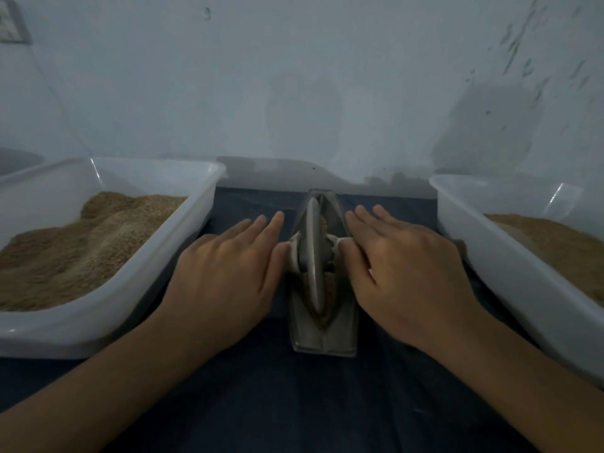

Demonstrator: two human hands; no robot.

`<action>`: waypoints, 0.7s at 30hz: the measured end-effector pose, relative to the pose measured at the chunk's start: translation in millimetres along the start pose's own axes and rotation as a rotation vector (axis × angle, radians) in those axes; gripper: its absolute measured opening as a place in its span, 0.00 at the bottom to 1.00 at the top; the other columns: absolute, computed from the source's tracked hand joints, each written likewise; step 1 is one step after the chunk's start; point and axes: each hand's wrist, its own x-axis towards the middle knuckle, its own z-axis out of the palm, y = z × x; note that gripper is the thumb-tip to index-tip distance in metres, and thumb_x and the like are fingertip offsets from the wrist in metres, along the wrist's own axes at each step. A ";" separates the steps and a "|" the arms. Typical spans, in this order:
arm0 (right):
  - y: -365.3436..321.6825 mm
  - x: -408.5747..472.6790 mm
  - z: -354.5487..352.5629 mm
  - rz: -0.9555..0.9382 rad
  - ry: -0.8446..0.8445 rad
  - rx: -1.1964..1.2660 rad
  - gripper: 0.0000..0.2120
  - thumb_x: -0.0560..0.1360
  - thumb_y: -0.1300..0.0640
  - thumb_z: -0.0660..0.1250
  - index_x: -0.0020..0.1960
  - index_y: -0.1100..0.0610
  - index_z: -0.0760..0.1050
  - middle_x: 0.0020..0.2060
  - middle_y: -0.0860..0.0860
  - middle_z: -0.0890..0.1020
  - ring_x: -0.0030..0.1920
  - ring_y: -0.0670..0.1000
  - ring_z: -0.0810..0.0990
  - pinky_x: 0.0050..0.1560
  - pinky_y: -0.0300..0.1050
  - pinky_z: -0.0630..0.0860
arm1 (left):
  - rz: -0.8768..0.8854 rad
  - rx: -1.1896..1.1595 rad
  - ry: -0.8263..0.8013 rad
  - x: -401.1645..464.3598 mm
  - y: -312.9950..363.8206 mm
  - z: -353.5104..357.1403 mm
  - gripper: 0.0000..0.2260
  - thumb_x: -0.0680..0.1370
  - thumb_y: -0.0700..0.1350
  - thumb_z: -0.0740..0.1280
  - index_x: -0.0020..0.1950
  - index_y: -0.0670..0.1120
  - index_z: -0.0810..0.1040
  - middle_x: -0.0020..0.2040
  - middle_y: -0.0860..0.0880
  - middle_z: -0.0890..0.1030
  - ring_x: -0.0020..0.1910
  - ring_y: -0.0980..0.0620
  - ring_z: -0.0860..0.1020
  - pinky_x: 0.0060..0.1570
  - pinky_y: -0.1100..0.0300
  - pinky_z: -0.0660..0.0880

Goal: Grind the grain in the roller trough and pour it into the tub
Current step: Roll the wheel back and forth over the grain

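Two white tubs, the left tub (108, 322) and the right tub (510, 266), flank a metal roller trough (322, 335) on dark cloth (294, 403). Flat, straight-fingered, the left hand (228, 273) and right hand (405, 273) press the axle (343, 240) of the grinding wheel (313, 256) standing in brown grain (328, 294).
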 end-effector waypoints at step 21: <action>2.7 21.8 8.4 0.054 -0.143 -0.029 0.29 0.84 0.43 0.42 0.60 0.54 0.80 0.52 0.51 0.86 0.59 0.55 0.83 0.46 0.51 0.80 | -0.075 -0.107 -0.070 25.2 -1.9 13.9 0.26 0.85 0.58 0.43 0.76 0.54 0.71 0.73 0.54 0.75 0.73 0.52 0.72 0.69 0.49 0.71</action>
